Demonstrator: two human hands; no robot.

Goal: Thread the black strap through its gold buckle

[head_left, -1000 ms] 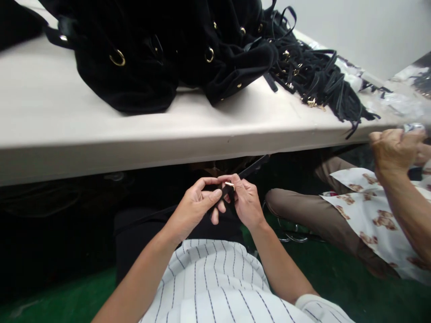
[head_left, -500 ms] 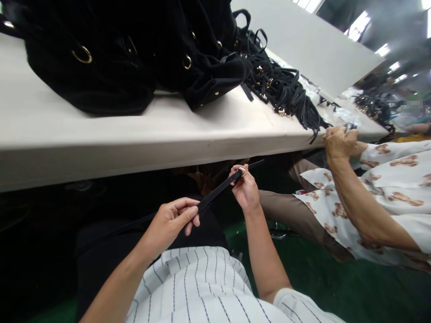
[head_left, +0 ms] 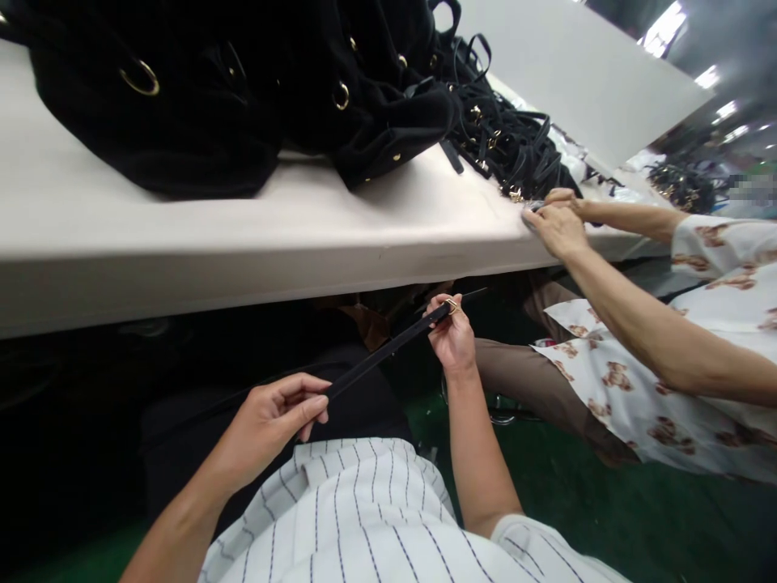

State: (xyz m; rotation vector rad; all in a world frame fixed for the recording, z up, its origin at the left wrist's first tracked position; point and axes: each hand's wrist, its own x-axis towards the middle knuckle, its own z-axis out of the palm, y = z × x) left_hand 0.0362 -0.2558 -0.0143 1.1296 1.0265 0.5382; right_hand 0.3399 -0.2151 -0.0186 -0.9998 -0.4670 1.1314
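Note:
A narrow black strap (head_left: 385, 350) runs taut between my two hands, above my lap. My left hand (head_left: 282, 417) pinches it between thumb and fingers at its lower part. Farther out, my right hand (head_left: 450, 334) is closed on the strap beside a gold buckle (head_left: 451, 307). A short end of the strap sticks out past the right hand. The part of the strap beyond my left hand is lost against the dark clothing and shadow.
Black bags (head_left: 200, 121) with gold eyelets sit on the pale table (head_left: 200, 235). A heap of black straps with gold clasps (head_left: 515, 158) lies right of them. At right, a co-worker's hands (head_left: 562, 223) hold a small object at the table edge. A white board (head_left: 576, 73) stands behind.
My left hand has slid down and left along the strap, and a longer stretch now shows between my hands. My right hand moved slightly right. The co-worker's hands shifted left, toward the heap.

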